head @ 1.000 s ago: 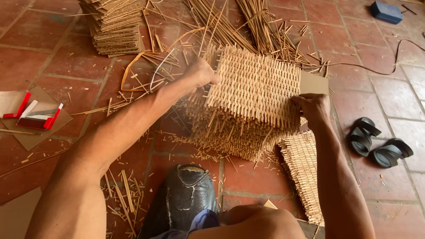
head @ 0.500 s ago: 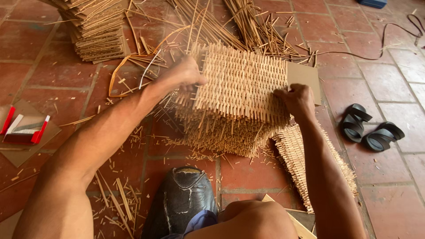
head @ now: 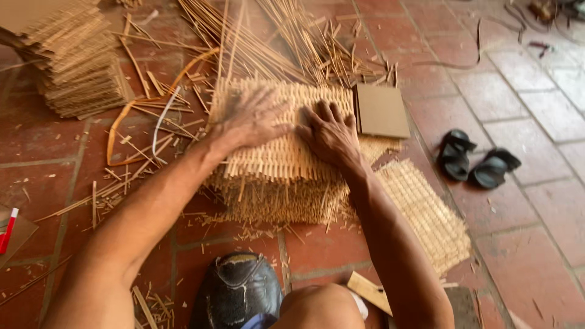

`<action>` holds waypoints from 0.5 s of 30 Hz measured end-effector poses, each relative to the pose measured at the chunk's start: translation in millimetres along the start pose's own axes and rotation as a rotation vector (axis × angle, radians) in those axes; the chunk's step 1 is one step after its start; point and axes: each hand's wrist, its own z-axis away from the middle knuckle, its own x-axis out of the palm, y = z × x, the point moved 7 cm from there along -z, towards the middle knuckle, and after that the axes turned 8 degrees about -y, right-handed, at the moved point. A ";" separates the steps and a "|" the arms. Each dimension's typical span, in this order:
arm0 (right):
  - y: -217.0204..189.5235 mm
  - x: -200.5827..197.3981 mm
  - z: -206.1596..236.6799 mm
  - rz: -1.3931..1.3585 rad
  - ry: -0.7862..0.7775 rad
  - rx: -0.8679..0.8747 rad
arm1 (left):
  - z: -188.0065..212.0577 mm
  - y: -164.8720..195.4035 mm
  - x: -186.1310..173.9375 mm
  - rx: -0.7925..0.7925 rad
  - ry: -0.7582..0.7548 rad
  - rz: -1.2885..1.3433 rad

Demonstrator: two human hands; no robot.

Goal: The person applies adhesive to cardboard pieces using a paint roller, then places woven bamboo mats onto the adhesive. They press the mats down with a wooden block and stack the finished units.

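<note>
A thick stack of woven cane mats [head: 280, 176] lies on the red tile floor in front of me. My left hand [head: 247, 119] rests flat on the stack's top, blurred by motion, fingers spread. Just to its right my right hand [head: 332, 134] presses palm-down on the same top mat. Neither hand grips anything. A single woven mat [head: 426, 213] lies on the floor to the right of the stack, under my right forearm.
Loose cane strips [head: 274, 36] fan out behind the stack. A second pile of mats [head: 79, 67] stands at the far left. A cardboard square [head: 381, 109] lies at the stack's right, black sandals [head: 478, 161] farther right. A dark rounded object [head: 241, 292] sits near my knee.
Both hands have moved from the stack's side edges onto its top, close together at the middle. The stack now lies flatter on the floor.
</note>
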 end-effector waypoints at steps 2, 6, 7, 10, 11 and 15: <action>2.9 6.1 1.3 -0.040 0.041 -0.033 | 1.2 3.8 1.6 -0.006 -0.007 -0.017; 8.4 12.7 14.9 -0.044 0.123 -0.076 | 8.2 23.4 7.7 -0.029 -0.049 0.010; 8.6 15.9 21.5 -0.030 0.111 -0.059 | 11.4 28.9 9.5 -0.022 -0.064 0.000; 2.4 -1.3 45.6 -0.047 0.242 -0.089 | 19.2 42.2 15.1 -0.045 -0.092 -0.072; -1.0 -17.1 57.0 -0.046 0.404 -0.148 | 22.2 42.6 17.2 -0.059 -0.108 -0.100; 45.0 -45.2 123.4 -0.044 0.537 -0.143 | 25.6 48.0 7.4 -0.026 -0.040 -0.212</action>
